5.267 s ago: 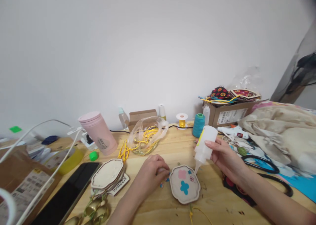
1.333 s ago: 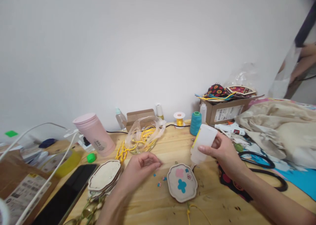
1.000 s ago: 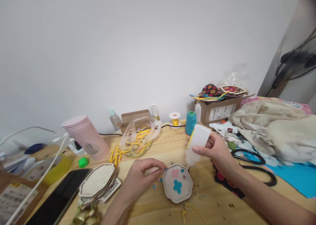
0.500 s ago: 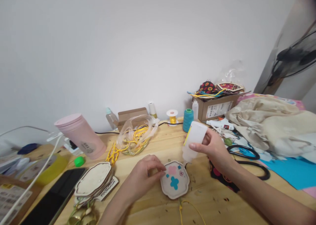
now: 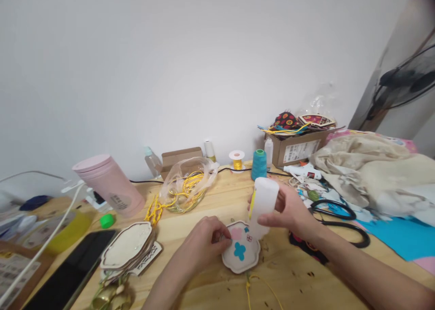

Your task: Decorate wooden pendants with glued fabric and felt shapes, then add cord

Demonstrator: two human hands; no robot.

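"What is standing beside the teal thread cone (image 5: pixel 258 167)?"

"A spool of yellow thread (image 5: pixel 237 163) is sitting to its left, and a small clear bottle (image 5: pixel 268 148) is standing just to its right."

"And what is lying farther off?"

"Beige cloth (image 5: pixel 377 169) is lying well to the cone's right; a pink tumbler (image 5: pixel 110 185) is standing well to its left."
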